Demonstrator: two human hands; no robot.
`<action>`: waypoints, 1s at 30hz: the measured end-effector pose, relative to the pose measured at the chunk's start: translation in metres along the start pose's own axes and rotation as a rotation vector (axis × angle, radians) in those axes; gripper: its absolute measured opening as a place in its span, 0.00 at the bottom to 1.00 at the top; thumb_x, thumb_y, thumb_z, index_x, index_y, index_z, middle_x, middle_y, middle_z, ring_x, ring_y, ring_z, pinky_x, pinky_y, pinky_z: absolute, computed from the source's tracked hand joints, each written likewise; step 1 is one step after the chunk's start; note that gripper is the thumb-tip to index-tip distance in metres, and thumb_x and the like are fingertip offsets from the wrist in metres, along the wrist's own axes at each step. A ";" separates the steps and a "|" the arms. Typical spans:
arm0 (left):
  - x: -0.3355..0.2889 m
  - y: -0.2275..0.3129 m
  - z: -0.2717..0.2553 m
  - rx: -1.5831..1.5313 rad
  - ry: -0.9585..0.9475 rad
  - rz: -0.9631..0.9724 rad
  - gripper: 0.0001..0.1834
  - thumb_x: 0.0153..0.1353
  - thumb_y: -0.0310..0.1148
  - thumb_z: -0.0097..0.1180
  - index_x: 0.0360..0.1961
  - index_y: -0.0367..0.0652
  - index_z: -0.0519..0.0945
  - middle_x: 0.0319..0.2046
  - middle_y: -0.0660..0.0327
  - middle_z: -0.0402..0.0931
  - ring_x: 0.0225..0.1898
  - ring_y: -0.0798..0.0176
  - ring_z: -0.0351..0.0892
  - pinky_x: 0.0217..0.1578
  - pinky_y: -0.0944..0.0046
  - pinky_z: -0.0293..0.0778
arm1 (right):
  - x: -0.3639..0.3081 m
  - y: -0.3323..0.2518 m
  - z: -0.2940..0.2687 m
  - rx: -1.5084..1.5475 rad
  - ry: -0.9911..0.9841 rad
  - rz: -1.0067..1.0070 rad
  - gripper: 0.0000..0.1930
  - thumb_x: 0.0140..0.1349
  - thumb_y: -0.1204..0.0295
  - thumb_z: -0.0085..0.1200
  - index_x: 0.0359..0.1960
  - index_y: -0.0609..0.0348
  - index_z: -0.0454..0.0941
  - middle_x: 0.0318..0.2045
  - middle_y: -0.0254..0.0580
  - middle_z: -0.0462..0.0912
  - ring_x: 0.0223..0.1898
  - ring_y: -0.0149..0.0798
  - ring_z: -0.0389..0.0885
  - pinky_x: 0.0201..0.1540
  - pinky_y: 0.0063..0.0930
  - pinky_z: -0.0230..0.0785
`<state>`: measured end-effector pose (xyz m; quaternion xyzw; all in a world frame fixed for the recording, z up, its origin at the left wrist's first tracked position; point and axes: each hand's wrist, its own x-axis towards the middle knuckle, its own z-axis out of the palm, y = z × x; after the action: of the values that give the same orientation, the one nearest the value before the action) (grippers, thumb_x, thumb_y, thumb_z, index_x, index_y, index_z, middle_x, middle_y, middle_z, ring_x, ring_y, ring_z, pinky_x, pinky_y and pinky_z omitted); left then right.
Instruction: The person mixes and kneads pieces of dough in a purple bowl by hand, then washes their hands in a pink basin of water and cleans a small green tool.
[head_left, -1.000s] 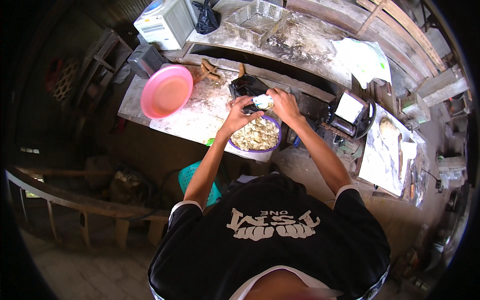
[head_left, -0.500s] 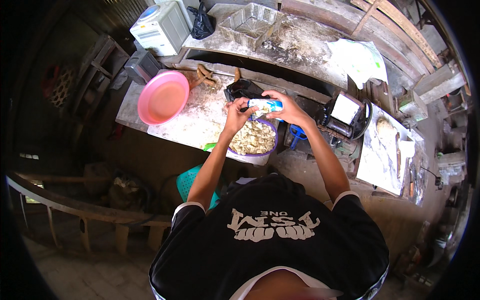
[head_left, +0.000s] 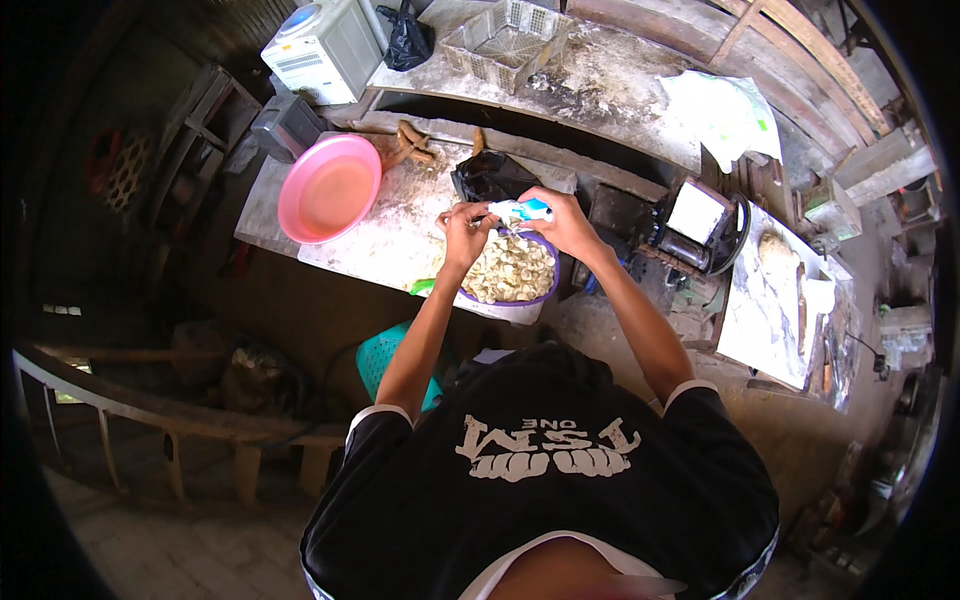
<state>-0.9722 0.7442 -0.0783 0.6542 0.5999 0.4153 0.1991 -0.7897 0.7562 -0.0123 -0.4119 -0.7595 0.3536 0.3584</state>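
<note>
Above a purple-rimmed basin (head_left: 556, 268) of pale sliced pieces (head_left: 507, 268), I hold a small white and blue packet (head_left: 520, 210). My right hand (head_left: 565, 222) grips its right end, fingers along the top. At the packet's left end, my left hand (head_left: 464, 232) is closed, fingertips pinched together; whether they hold the packet's edge or a bit of it is too small to tell. Just behind the packet lies a black plastic bag (head_left: 492, 177). Something bright green (head_left: 422, 287) shows by my left forearm at the basin's left.
A pink basin (head_left: 330, 190) of liquid stands left on the worktable (head_left: 400, 235), with brown roots (head_left: 414, 142) beside it. On the right is a machine with a wheel (head_left: 690, 235). A teal perforated basket (head_left: 385, 362) sits below. A plastic crate (head_left: 505, 45) rests on the back bench.
The packet has turned in my hands and now shows a narrower side. My left hand has shifted slightly left relative to it, while my right hand keeps its grip.
</note>
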 end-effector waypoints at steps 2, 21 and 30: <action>0.007 -0.005 0.001 -0.239 -0.142 -0.001 0.11 0.44 0.37 0.61 0.30 0.46 0.79 0.29 0.66 0.75 0.39 0.68 0.67 0.47 0.59 0.43 | 0.003 0.013 0.003 -0.015 0.009 -0.053 0.15 0.40 0.80 0.58 0.33 0.62 0.69 0.27 0.48 0.75 0.31 0.46 0.76 0.32 0.28 0.66; 0.022 0.031 0.011 -0.216 -0.520 0.063 0.25 0.43 0.37 0.62 0.46 0.52 0.70 0.39 0.65 0.72 0.49 0.66 0.62 0.52 0.55 0.36 | -0.017 0.021 -0.015 0.102 0.267 0.066 0.26 0.41 0.84 0.55 0.46 0.58 0.66 0.28 0.45 0.76 0.31 0.33 0.76 0.35 0.23 0.67; 0.015 0.038 0.032 -0.114 -0.347 0.157 0.15 0.39 0.36 0.64 0.31 0.51 0.75 0.29 0.69 0.76 0.35 0.71 0.70 0.45 0.59 0.45 | -0.032 0.026 -0.027 0.064 0.112 0.121 0.18 0.40 0.81 0.60 0.34 0.60 0.66 0.29 0.40 0.76 0.33 0.29 0.75 0.35 0.22 0.65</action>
<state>-0.9241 0.7587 -0.0633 0.7483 0.4795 0.3438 0.3032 -0.7446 0.7450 -0.0288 -0.4644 -0.7004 0.3750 0.3912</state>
